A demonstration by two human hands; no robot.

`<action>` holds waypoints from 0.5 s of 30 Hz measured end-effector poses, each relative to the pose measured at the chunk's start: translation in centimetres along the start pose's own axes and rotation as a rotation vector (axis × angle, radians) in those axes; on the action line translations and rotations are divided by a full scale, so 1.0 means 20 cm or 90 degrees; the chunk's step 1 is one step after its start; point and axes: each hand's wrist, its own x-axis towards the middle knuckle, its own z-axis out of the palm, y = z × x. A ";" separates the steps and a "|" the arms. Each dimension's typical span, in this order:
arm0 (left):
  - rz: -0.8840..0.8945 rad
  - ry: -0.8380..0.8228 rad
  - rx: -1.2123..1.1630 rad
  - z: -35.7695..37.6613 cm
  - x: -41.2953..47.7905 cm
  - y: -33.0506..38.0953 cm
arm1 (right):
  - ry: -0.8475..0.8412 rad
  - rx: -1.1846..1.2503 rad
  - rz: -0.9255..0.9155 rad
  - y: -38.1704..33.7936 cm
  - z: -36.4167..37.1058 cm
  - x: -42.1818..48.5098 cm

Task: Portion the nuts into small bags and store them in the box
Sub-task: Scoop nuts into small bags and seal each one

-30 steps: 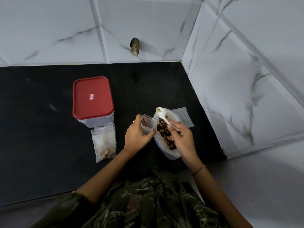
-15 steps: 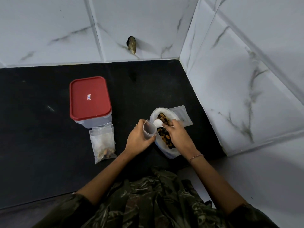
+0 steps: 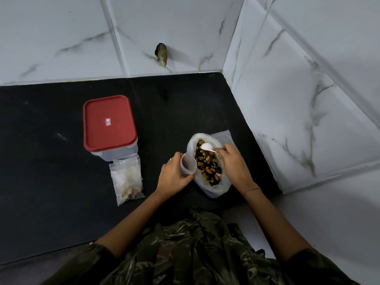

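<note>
A big white bag (image 3: 213,188) lies open on the black counter, full of mixed nuts (image 3: 207,165). My right hand (image 3: 232,163) grips a white plastic spoon (image 3: 206,146), whose bowl sits over the nuts at the far end of the bag. My left hand (image 3: 174,175) holds a small clear bag (image 3: 188,165) open, just left of the big bag. A filled small bag (image 3: 128,182) lies flat in front of the box (image 3: 110,128), which has a red lid that is shut.
An empty small clear bag (image 3: 223,136) lies behind the big bag. White marble-tiled walls (image 3: 287,99) close in behind and on the right. A dark stub (image 3: 161,52) sticks out of the back wall. The black counter (image 3: 41,161) stretches left.
The spoon went from raised over the big bag to the small bag's mouth, then back over the nuts at the far end. My left hand has stayed put with the small bag.
</note>
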 end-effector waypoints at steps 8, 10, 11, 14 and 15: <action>0.016 0.000 -0.014 0.02 -0.03 0.00 | 0.002 -0.171 -0.087 -0.03 0.04 0.01; 0.011 -0.016 -0.018 0.02 -0.03 0.00 | -0.008 -0.222 -0.097 -0.01 0.03 -0.02; 0.009 -0.021 -0.023 0.02 -0.03 0.00 | -0.005 -0.226 -0.091 0.00 0.03 -0.03; 0.002 -0.036 -0.034 0.02 -0.04 -0.01 | 0.010 -0.216 -0.082 -0.02 0.02 -0.02; 0.000 -0.040 -0.037 0.02 -0.04 -0.01 | 0.013 -0.214 -0.081 -0.04 0.02 -0.01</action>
